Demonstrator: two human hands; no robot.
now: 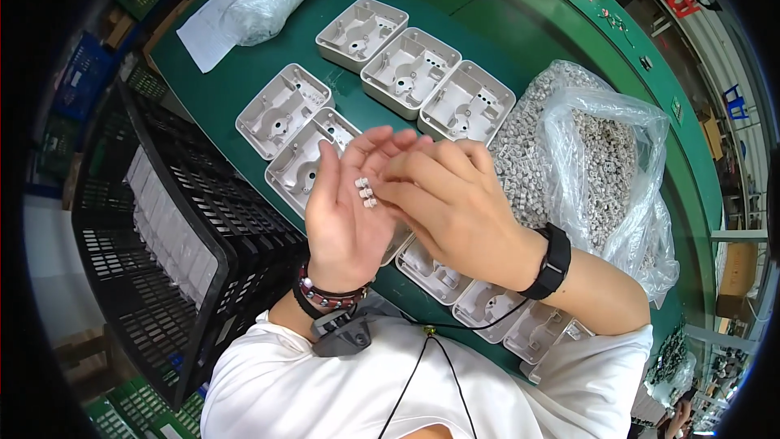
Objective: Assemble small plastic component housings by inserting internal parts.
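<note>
**Small white parts held in the left palm over the green bench**

Head view: The left hand (345,211) is raised palm-up, its fingers (370,146) loosely apart and slightly curled, not clamped on anything. A short row of small white plastic parts (366,193) lies in the palm just below the bases of those fingers. The right hand (451,207) comes in from the right, its fingers (406,164) drawn together and touching the left fingertips just above the small parts; whether they pinch a part cannot be told.

Beyond the fingertips, grey plastic housing shells (409,71) lie open-side up in rows on the green bench (487,24), and more of them show beneath both hands and the right wrist. To the right of the right fingers a clear plastic bag (601,162) lies open, full of small pale parts. To the left of the left fingers stands a black plastic crate (162,236). Far beyond the fingers, at the bench's upper left, another filled clear bag (272,0) rests on a white sheet (203,32).
</note>
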